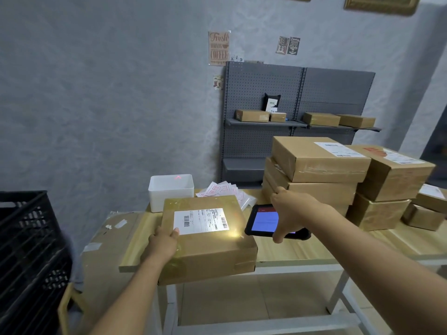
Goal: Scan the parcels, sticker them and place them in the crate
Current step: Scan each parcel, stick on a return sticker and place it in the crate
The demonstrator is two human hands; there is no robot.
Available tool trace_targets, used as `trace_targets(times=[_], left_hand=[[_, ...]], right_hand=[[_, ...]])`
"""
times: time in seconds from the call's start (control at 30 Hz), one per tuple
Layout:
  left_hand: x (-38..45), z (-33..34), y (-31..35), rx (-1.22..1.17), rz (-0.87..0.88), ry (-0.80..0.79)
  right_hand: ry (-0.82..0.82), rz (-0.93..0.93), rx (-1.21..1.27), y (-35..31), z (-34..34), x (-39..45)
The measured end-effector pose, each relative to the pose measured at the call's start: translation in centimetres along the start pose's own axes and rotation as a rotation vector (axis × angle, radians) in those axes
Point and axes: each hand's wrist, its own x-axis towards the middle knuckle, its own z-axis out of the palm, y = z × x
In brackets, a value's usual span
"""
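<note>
A brown cardboard parcel with a white barcode label lies at the table's front edge, overhanging it. My left hand rests on its near left corner, thumb on the label's edge. My right hand grips a black handheld scanner with a lit blue screen, just right of the parcel; a bright light patch falls on the parcel's right side. Red-and-white stickers lie behind the parcel. A black plastic crate stands at the left.
A white plastic bin sits behind the parcel. Stacked parcels fill the table's right half. Flat cardboard leans beside the table. A grey pegboard shelf with small boxes stands against the wall.
</note>
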Motion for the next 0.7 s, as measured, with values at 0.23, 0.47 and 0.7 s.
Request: trace_targets(times=[0.23,0.47,0.7], left_hand=[[-0.1,-0.1,0.0,-0.012,-0.009,-0.005],[-0.4,-0.2,0.3,-0.009,-0.016,-0.005],[-0.5,-0.4,0.3,-0.026,-0.012,-0.017]], right_hand=[[-0.019,0.004,0.003,-0.1,-0.1,-0.2],[-0.019,0.111,0.159,-0.3,1.7,0.9],[0.035,0.393,0.541,0.9,8.8,2.7]])
